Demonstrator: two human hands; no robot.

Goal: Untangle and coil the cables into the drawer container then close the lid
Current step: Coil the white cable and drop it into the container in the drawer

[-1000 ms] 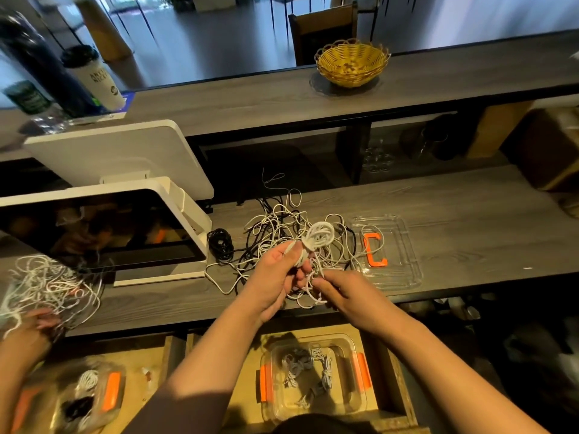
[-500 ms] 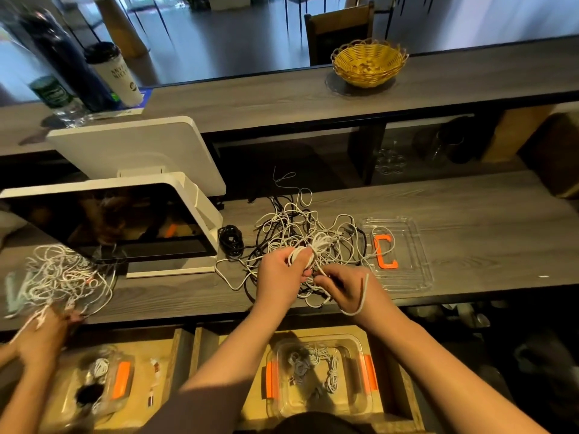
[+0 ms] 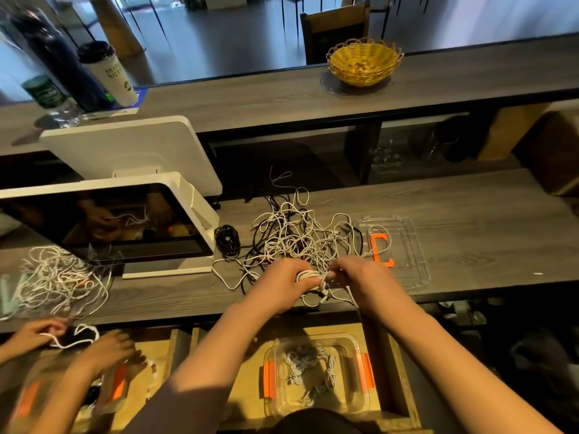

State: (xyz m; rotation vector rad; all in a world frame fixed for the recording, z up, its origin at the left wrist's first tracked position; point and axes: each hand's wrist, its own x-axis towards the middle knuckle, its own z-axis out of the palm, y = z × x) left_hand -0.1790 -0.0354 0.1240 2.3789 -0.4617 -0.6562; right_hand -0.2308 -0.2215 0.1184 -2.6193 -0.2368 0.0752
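A tangle of white and black cables (image 3: pixel 297 236) lies on the grey wooden counter. My left hand (image 3: pixel 279 286) grips a small white cable coil (image 3: pixel 308 277) at the pile's near edge. My right hand (image 3: pixel 360 277) pinches the same coil's loose strand from the right. Below the counter, in an open wooden drawer, sits a clear container with orange clips (image 3: pixel 316 374) holding a few coiled white cables. Its clear lid with an orange clip (image 3: pixel 394 249) lies on the counter to the right of the pile.
A white point-of-sale screen (image 3: pixel 103 223) stands left of the pile, with a small black cable bundle (image 3: pixel 228 241) beside it. Another person's hands (image 3: pixel 78 346) work a cable at lower left near a second tangle (image 3: pixel 59 277). A yellow basket (image 3: pixel 363 61) and bottles sit on the upper shelf.
Both my hands have dropped lower toward the counter's near edge, still on the white coil. The other person's hands moved down over the left drawer.
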